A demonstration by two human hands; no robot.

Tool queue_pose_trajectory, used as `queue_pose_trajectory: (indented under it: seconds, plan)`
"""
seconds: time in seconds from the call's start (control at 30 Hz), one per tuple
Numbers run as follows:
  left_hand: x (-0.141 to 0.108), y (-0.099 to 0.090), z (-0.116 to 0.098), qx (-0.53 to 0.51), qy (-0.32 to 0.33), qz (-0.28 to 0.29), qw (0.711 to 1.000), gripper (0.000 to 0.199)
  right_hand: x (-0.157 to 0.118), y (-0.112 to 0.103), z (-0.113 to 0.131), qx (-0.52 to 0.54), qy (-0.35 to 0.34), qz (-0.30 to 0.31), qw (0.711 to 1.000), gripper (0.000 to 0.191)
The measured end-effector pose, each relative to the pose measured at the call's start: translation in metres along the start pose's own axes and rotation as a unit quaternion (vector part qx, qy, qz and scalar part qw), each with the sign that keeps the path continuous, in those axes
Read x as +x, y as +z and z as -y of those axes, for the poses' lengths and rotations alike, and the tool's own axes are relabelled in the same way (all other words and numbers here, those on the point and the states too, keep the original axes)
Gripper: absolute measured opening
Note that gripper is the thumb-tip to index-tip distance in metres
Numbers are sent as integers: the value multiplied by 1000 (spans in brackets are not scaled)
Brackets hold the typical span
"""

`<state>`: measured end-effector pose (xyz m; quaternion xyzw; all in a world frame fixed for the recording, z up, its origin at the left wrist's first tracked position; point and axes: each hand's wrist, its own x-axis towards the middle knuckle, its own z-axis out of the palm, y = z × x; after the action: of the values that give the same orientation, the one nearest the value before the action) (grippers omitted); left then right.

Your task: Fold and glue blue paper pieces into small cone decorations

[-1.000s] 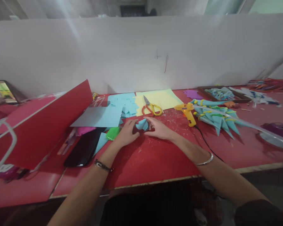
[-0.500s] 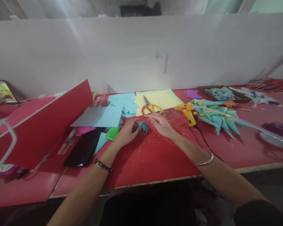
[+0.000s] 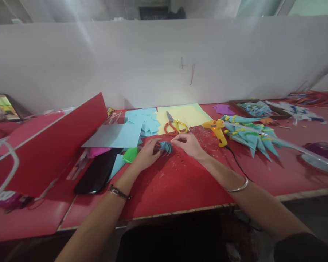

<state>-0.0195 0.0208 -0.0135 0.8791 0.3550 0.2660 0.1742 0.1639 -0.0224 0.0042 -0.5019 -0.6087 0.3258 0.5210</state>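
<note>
A small blue curled-paper piece [image 3: 166, 147] with several curved strips sits low over the red tabletop. My left hand [image 3: 148, 154] grips it from the left between thumb and fingers. Close to its right side is my right hand [image 3: 189, 145], thumb and forefinger pinched together; whether anything tiny is between them cannot be made out. Just beyond the hands lie scissors [image 3: 175, 125] with one red and one yellow handle, resting on yellow paper [image 3: 196, 113]. Small blue paper cuttings [image 3: 147, 123] are scattered beside it.
A yellow glue gun [image 3: 218, 131] with a black cord stands at right, near blue paper cones [image 3: 253, 136]. To the left are a black phone [image 3: 98, 174], a green packet [image 3: 130, 155], a blue sheet [image 3: 114, 135] and a leaning red board [image 3: 71, 145]. A wall [image 3: 142, 65] stands behind.
My right hand's fingers have drawn down and closed from a loose, stretched pose into a pinch beside the blue piece. The left hand has hardly moved.
</note>
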Motion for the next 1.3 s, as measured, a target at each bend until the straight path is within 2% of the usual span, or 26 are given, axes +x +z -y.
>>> queue_pose_trajectory:
  seconds: [0.13,0.33,0.57,0.67,0.87,0.97,1.13,1.3]
  plan:
    - [0,-1,-1,1,4,4,1000,34,1,-1,-1,-25,1,-2,1000,18]
    - [0,-1,-1,-6,14,5,1000,32,4,-1,-7,15,-32,7,999,32]
    - [-1,-5,-7,-13,7,13,1000,28,1,-1,-3,-15,-10,-4,1000,21]
    - [0,-5,-8,-11,1,12,1000,28,0,-1,-2,-37,-20,-29,999,25]
    - [0,-5,-7,-5,12,19,1000,24,0,-2,-1,-32,-30,-36,998,34]
    - [0,-5,-7,-7,12,21,1000,24,0,-2,-1,-34,-39,-44,998,31]
    - [0,-5,-6,-6,19,18,1000,24,1,-1,-4,-18,-59,-27,998,15]
    - [0,-3,-4,0,27,15,1000,23,0,-2,-4,-96,-110,-28,989,20]
